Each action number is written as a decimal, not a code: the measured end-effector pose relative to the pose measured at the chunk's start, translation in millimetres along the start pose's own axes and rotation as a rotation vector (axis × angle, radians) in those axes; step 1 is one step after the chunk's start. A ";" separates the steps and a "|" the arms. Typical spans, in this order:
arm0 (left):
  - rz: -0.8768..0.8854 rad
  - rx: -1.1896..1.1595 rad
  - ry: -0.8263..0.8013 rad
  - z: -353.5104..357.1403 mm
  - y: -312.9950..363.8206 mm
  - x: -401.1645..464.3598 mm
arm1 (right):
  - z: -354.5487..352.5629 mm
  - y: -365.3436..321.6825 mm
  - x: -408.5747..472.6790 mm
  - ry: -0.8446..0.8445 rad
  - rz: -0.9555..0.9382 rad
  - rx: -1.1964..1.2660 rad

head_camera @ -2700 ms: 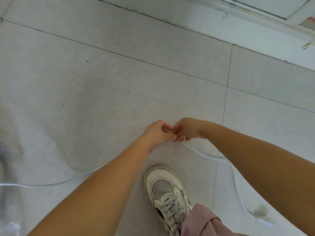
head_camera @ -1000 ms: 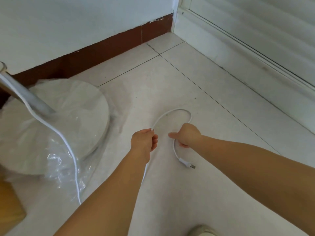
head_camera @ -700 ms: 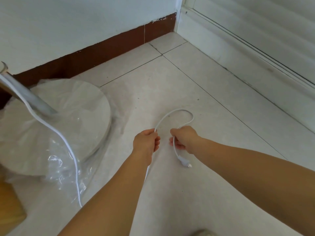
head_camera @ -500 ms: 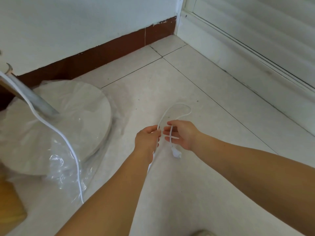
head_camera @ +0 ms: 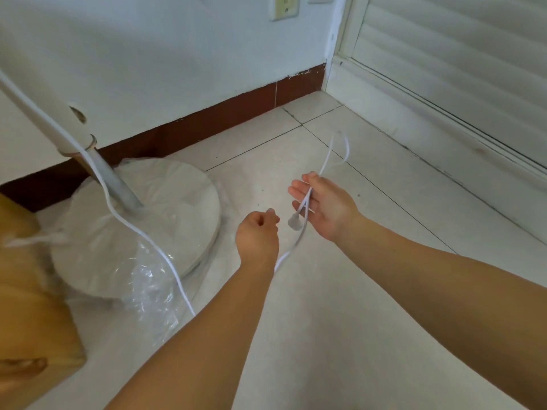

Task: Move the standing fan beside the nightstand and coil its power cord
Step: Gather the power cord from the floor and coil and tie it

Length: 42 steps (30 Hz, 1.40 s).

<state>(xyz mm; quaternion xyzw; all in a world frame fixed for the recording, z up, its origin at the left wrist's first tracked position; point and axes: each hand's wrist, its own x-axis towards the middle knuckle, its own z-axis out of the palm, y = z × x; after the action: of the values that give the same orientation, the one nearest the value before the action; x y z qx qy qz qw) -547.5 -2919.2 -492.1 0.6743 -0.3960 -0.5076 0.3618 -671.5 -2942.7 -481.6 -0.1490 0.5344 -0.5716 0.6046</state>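
Observation:
The standing fan's round white base point(head_camera: 165, 202), wrapped in clear plastic, sits on the tiled floor at the left, with its metal pole point(head_camera: 114, 184) rising toward the upper left. The white power cord point(head_camera: 165, 261) drops from the pole, passes behind my left forearm and comes out under my left hand point(head_camera: 257, 236), which is closed in a fist on it. My right hand point(head_camera: 324, 202), palm up just to the right, holds a loop of the cord that sticks up past the fingers. The plug point(head_camera: 294, 224) dangles between the two hands.
A light wooden piece of furniture point(head_camera: 29, 306) fills the lower left, touching the fan base's plastic. A white wall with a dark red skirting point(head_camera: 225, 110) runs behind. White slatted panels point(head_camera: 444, 69) close the right side. Pale floor tiles point(head_camera: 355, 291) lie under my arms.
Both hands have lifted off the floor with the cord. My right hand has turned palm up with the loop raised, and the plug now hangs in the air. My view has tilted up.

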 end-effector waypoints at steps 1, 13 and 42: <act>-0.086 -0.040 0.001 -3.0 2.4 -0.1 | 2.1 -6.5 0.2 0.002 -0.028 0.066; -0.818 -0.693 -0.382 -13.0 3.5 -20.4 | 22.7 -30.2 -18.2 -0.100 -0.002 0.308; 0.048 -0.230 -0.258 -3.8 16.8 -20.0 | 13.5 -7.5 -33.5 -0.284 0.154 -0.671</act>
<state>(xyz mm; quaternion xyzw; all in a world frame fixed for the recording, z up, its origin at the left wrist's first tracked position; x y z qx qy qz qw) -550.0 -2907.9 -468.4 0.5480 -0.3943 -0.6231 0.3949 -657.0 -2922.3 -454.5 -0.3764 0.6124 -0.2911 0.6314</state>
